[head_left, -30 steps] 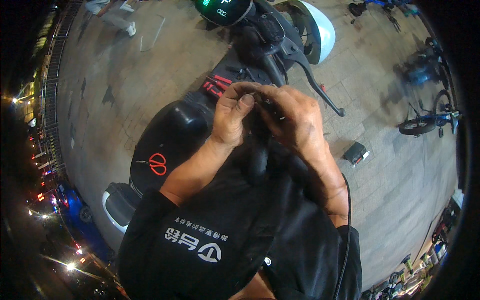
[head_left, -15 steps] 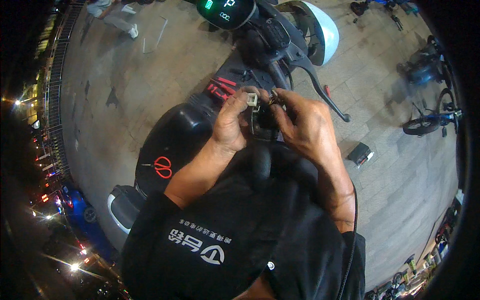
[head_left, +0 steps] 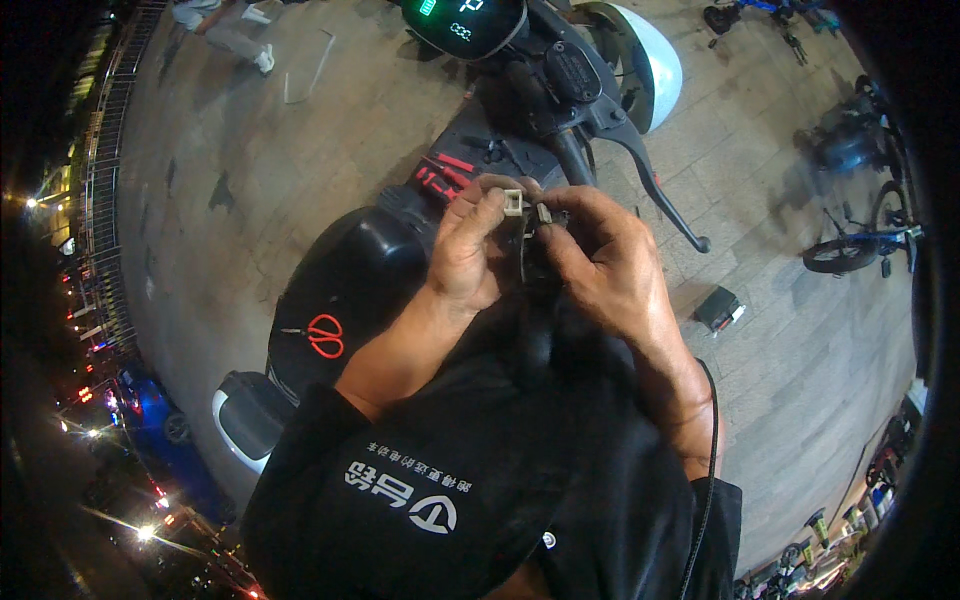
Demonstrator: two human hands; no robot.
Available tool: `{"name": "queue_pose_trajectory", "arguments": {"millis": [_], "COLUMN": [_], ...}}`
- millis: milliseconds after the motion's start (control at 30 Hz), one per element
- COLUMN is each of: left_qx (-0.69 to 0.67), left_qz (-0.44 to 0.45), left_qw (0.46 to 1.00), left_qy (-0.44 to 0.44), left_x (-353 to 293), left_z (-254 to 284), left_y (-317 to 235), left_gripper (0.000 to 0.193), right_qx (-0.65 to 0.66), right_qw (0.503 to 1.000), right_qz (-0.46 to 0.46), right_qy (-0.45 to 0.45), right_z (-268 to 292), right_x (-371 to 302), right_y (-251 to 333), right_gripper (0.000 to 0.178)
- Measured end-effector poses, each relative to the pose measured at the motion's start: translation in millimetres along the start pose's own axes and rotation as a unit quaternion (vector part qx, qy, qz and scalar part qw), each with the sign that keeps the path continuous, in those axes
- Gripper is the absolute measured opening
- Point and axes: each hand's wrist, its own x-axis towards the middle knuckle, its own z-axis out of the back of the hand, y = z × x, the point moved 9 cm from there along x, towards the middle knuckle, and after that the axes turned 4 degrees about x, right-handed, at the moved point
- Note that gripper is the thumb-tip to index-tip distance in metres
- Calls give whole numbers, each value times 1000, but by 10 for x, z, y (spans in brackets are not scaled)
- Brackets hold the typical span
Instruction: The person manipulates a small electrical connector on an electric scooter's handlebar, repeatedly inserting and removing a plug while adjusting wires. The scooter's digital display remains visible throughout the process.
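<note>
Pinched between the thumb and fingers of my left hand (head_left: 463, 250) is a small white plastic wire connector (head_left: 513, 203), its hollow end facing up. Close on its right, my right hand (head_left: 615, 245) grips a small pale connector piece (head_left: 544, 213) between thumb and forefinger. The two pieces are near each other but look apart. Dark wires hang below the fingers, mostly lost against my black clothing. Just beyond my hands is an electric scooter's handlebar (head_left: 570, 150), with its brake lever (head_left: 655, 185) reaching out to the right.
Red-handled scissors (head_left: 325, 336) lie on the black scooter seat (head_left: 365, 250). Several red tools (head_left: 443, 175) rest on the footboard. A lit display (head_left: 465, 22) tops the handlebar. On the paving at right are a small dark box (head_left: 720, 309) and a parked bicycle (head_left: 850, 245). Someone's legs (head_left: 235, 38) show far left.
My right hand has turned slightly, bringing the pale connector piece into clearer view beside the white connector. The white connector has shifted slightly right. The scooter's handlebar sits slightly lower and farther right in view.
</note>
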Motion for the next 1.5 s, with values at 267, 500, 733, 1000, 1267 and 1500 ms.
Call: {"name": "queue_pose_trajectory", "arguments": {"millis": [267,500,733,1000,1267,1500], "left_qx": [96,229,238,181,135,120], "left_qz": [-89,-95,-80,-40,-20,-15], "left_qw": [991,969,966,980,989,990], "left_qy": [2,-4,57,71,64,77], "left_x": [92,86,60,107,168,174], "left_z": [-110,-111,-218,-183,-137,-178], "left_y": [-288,-362,-353,-311,-236,-214], "left_gripper": [15,15,19,22,25,20], "right_qx": [22,6,16,11,20,19], "right_qw": [997,997,996,997,997,996], "right_qz": [-73,-81,-85,-76,-72,-87], "right_qy": [8,4,-2,8,6,10], "right_z": [-48,-40,-37,-30,-35,-24], "right_x": [-20,-32,-43,-23,-16,2], "right_y": [-74,-78,-74,-76,-152,-131], "right_gripper": [22,21,20,19,21,21]}}
